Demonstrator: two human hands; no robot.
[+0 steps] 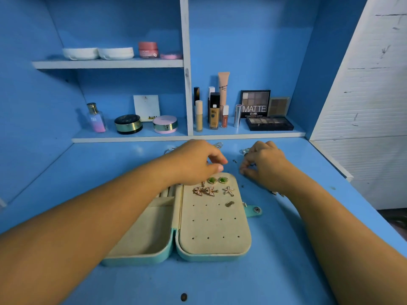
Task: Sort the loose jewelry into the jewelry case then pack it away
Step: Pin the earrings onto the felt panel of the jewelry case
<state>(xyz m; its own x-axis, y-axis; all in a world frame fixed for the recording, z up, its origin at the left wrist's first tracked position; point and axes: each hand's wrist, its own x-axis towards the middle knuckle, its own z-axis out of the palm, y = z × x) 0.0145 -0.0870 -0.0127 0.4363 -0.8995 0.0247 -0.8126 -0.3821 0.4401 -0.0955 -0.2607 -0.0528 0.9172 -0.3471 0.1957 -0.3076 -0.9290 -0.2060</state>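
Note:
The jewelry case (154, 234) lies open on the blue desk, teal outside and cream inside. Its right panel (214, 230) holds a green earring pair (217, 180), a gold leaf-shaped pair (204, 191), a starfish earring (228, 190) and a small gold piece (229, 203). My left hand (196, 161) hovers over the case's far edge with thumb and fingertips drawn together; what it holds, if anything, is hidden. My right hand (263, 165) rests on the desk right of the case, fingers curled around a small dark piece. Silver loose jewelry (218, 144) lies behind the hands.
Tiny dark bits (234, 160) are scattered on the desk between the hands. A low shelf behind holds a perfume bottle (95, 117), compacts, foundation bottles (214, 111) and eyeshadow palettes (269, 123). The case's snap tab (254, 210) sticks out to the right. A white wall borders the desk's right side.

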